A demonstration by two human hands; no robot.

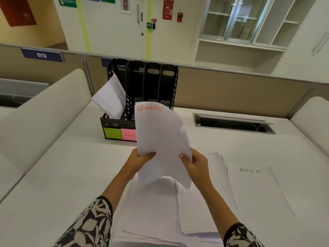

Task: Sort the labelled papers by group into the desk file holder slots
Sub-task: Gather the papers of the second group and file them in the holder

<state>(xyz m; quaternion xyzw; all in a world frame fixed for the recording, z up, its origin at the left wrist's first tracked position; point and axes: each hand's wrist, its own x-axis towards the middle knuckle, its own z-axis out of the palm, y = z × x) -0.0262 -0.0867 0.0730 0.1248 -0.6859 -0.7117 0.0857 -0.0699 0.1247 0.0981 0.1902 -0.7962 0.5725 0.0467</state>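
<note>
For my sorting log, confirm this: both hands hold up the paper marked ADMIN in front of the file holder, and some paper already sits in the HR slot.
Wrong on one point. The head view shows the paper held up by the left hand and right hand reads SPORTS; the ADMIN sheet lies on the desk. The rest stands.

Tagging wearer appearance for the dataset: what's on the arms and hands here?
Both hands, left hand and right hand, are bare: no gloves, and no rings or watch visible. Forearms are bare. Loose sleeves end below the elbows, dark fabric with a pale floral and leaf print.
</note>
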